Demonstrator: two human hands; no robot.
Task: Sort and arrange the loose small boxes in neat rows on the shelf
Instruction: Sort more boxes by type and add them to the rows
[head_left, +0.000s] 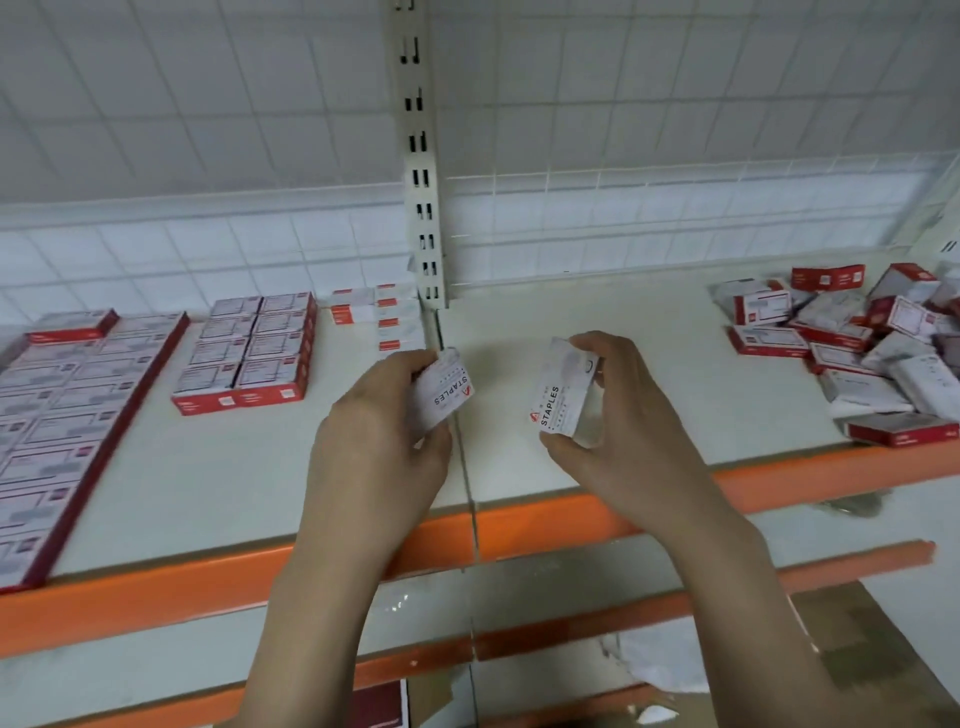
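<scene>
My left hand (384, 421) grips a small white staples box (441, 392) above the middle of the shelf (218, 483). My right hand (618, 415) grips a second white staples box (561, 395) a short way to the right. A loose pile of red-and-white boxes (857, 338) lies at the shelf's right end. Neat rows of boxes (78, 395) cover the left end, a smaller block (249, 353) sits beside them, and a short stack (374, 317) stands at the back by the upright.
A slotted metal upright (423, 171) rises at the back centre, with wire mesh panels (675, 130) on both sides. The shelf's front edge is orange (156, 597). A lower shelf (571, 623) with paper scraps and cardboard lies below.
</scene>
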